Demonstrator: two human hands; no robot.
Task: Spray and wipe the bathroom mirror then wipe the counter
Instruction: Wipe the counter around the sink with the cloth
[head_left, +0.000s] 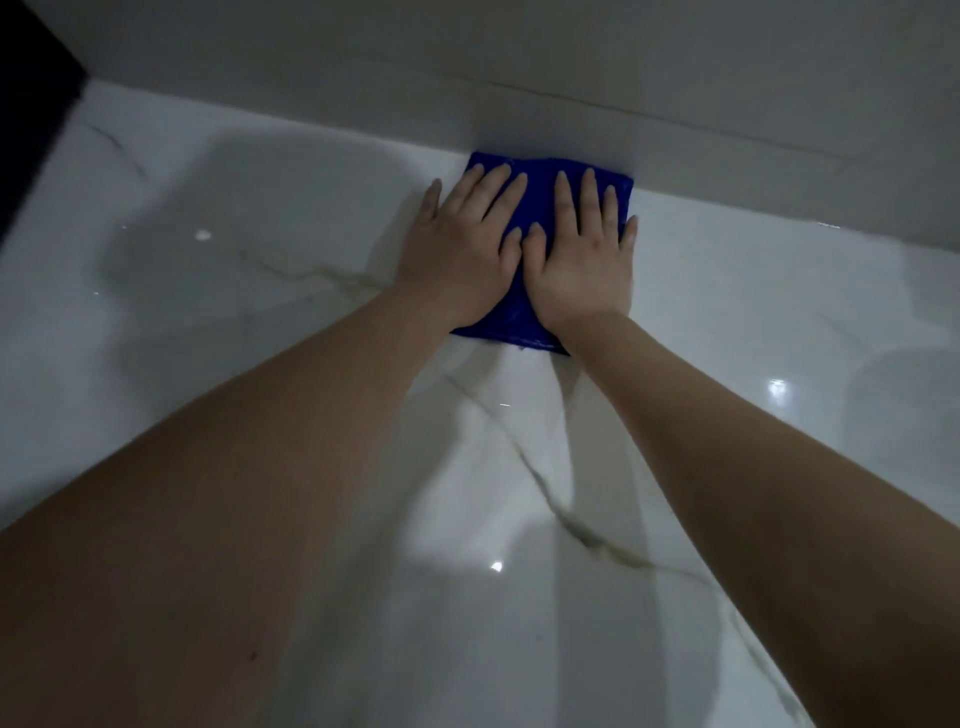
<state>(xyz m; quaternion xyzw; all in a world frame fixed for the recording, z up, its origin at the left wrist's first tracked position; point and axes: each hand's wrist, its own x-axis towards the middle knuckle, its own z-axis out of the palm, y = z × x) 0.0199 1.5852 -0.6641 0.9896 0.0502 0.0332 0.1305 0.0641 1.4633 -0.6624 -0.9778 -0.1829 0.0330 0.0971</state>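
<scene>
Far left, up in the corner, there's a dark edge (31, 104). It's too blurry and cropped to say what it is. Next comes the tabletop (208, 312): glossy white marble-look stuff with thin grey veins and a few bright light spots bouncing off it.

The left hand (457, 249) lies flat, palm down, fingers straight and a bit spread, pressing on the left part of a blue cloth (540, 171). Its little finger hangs off the cloth onto the bare tabletop. The cloth is folded into a rough square at the back of the tabletop, with its far edge right up against the foot of the wall (675, 78).

The right hand (582, 265) is just beside the left, thumbs touching or close to it. It's also flat with straight fingers, pressing the right part of the cloth. Neither hand grips anything.
</scene>
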